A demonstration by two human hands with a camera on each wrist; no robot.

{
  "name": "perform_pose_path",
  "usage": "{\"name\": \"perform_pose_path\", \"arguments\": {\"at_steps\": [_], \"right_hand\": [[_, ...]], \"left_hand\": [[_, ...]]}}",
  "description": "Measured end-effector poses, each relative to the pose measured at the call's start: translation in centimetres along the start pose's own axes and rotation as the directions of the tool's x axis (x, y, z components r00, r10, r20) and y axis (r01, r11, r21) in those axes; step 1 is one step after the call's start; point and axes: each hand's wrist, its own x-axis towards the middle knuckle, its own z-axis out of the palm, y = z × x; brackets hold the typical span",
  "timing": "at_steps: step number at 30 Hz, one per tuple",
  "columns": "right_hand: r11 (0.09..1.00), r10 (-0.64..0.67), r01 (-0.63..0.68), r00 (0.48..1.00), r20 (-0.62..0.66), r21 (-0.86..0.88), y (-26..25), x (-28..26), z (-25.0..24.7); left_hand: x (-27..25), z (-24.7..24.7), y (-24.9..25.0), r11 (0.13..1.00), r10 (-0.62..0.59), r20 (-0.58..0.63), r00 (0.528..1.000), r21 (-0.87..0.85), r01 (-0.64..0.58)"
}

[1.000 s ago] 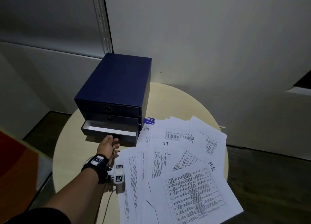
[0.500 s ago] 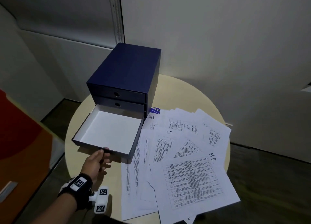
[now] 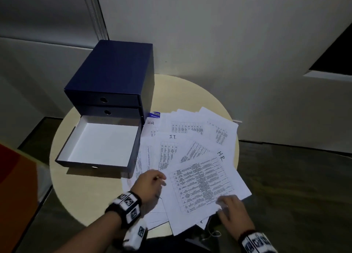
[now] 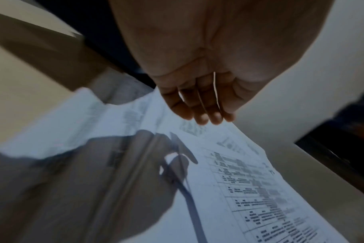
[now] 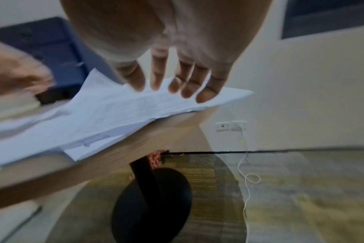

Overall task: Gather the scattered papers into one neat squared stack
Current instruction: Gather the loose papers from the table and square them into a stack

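Observation:
Several printed white papers (image 3: 190,150) lie fanned out over the right half of a round beige table (image 3: 91,197); two bear the handwritten marks "I.T." and "H.R". My left hand (image 3: 152,182) hovers just over the papers' left near part with fingers loosely extended (image 4: 199,115), holding nothing. My right hand (image 3: 228,203) reaches the near right corner of the top sheet (image 3: 202,188), fingers spread straight (image 5: 177,88) above the papers (image 5: 114,111) at the table's rim. Both hands are blurred.
A dark blue three-drawer box (image 3: 112,75) stands at the table's back left, its bottom drawer (image 3: 99,146) pulled far out and white inside. Walls close in behind. A white cable (image 5: 245,172) and the table's black foot (image 5: 152,202) are on the floor below.
The left hand let go of the pulled-out drawer and moved right over the papers. The right hand came into view at the papers' near right corner.

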Motion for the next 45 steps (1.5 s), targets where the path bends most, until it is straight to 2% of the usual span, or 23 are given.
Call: {"name": "perform_pose_path", "arguments": {"at_steps": [2,3,4,6,8,9,12,13,17,19,20,22,23,24,26,28,29,32,35,38,40,43,45], "right_hand": [[0.988,0.034,-0.013,0.991,0.131,-0.154,-0.9,1.1,0.2],[0.976,0.079,-0.039,0.98,0.181,-0.215,-1.4,1.6,0.3],[0.974,0.059,-0.012,0.978,0.202,-0.225,-1.8,2.3,0.8],[0.965,0.053,0.02,0.961,0.271,-0.262,-2.1,3.4,1.7],[0.958,0.092,-0.004,0.952,0.292,-0.288,-2.2,3.8,2.4],[0.959,0.115,-0.04,0.96,0.256,-0.282,-2.4,3.7,2.7],[0.959,0.218,-0.21,0.976,0.019,-0.192,-3.0,3.2,2.8],[0.956,0.245,-0.24,0.969,0.009,-0.168,-2.7,3.3,2.8],[0.986,0.138,-0.113,0.963,0.231,-0.122,-1.7,4.0,2.4],[0.996,0.083,-0.085,0.968,0.237,0.0,-1.7,4.2,2.3],[0.993,0.076,-0.09,0.981,0.179,0.074,-1.6,4.4,2.2],[0.965,0.132,-0.118,0.99,-0.046,0.233,-1.6,4.7,2.1],[0.918,0.203,-0.135,0.968,-0.15,0.374,-1.7,4.8,1.7],[0.831,0.3,-0.16,0.936,-0.186,0.533,-2.0,5.0,1.3],[0.628,0.433,-0.228,0.897,-0.091,0.744,-2.3,5.4,0.2],[0.486,0.43,-0.288,0.901,0.061,0.825,-2.1,6.2,0.5],[0.441,0.417,-0.319,0.901,0.123,0.839,-1.7,6.7,0.8],[0.429,0.394,-0.324,0.907,0.148,0.844,-1.8,7.1,1.4],[0.431,0.525,-0.361,0.846,0.096,0.827,-1.2,7.4,2.1],[0.442,0.571,-0.434,0.811,0.127,0.785,-0.9,7.8,3.4],[0.473,0.605,-0.532,0.775,0.181,0.702,-1.0,8.0,4.3],[0.533,0.619,-0.597,0.758,0.205,0.6,-1.0,8.4,5.0],[0.542,0.629,-0.625,0.745,0.222,0.561,-1.1,8.7,5.1]], "left_hand": [[2.9,1.3,0.9,0.972,0.099,0.097,0.99,0.203,-0.117],[4.5,1.9,0.7,0.937,0.122,0.132,0.984,0.311,-0.158],[5.9,2.5,0.4,0.891,0.125,0.165,0.978,0.414,-0.183],[7.3,3.6,-0.1,0.805,0.042,0.189,0.981,0.575,-0.145],[7.1,4.0,-0.1,0.767,-0.025,0.141,0.99,0.637,-0.072],[6.9,4.2,0.0,0.773,-0.038,0.12,0.992,0.633,-0.047],[6.6,4.5,-0.1,0.837,-0.119,0.122,0.985,0.546,0.034],[6.8,4.6,-0.1,0.861,-0.152,0.124,0.981,0.504,0.07],[6.7,4.6,1.2,0.887,-0.208,0.14,0.968,0.444,0.126],[6.4,4.5,1.8,0.914,-0.164,0.114,0.98,0.391,0.107],[6.3,4.3,1.6,0.934,-0.142,0.082,0.987,0.342,0.106],[5.8,3.9,2.0,0.974,-0.109,0.01,0.994,0.202,0.105],[5.5,3.6,2.2,0.989,-0.093,-0.028,0.995,0.109,0.095],[5.3,3.3,2.2,0.995,-0.093,-0.056,0.994,0.037,0.095],[4.9,2.5,2.2,0.994,-0.088,-0.103,0.991,-0.075,0.08],[4.7,2.1,1.7,0.986,-0.09,-0.112,0.99,-0.153,0.072],[4.7,2.0,1.4,0.982,-0.095,-0.111,0.989,-0.172,0.075],[4.2,1.8,0.4,0.983,-0.173,-0.189,0.967,-0.095,0.157],[3.9,0.9,-1.0,0.935,-0.283,-0.332,0.9,0.112,0.335],[4.0,0.0,-1.9,0.896,-0.407,-0.337,0.849,0.032,0.442],[4.2,0.0,-2.0,0.898,-0.424,-0.301,0.854,-0.019,0.439],[4.3,0.3,-1.4,0.889,-0.437,-0.251,0.864,0.027,0.458],[4.3,0.4,-0.9,0.908,-0.406,-0.226,0.885,0.014,0.42]]}}
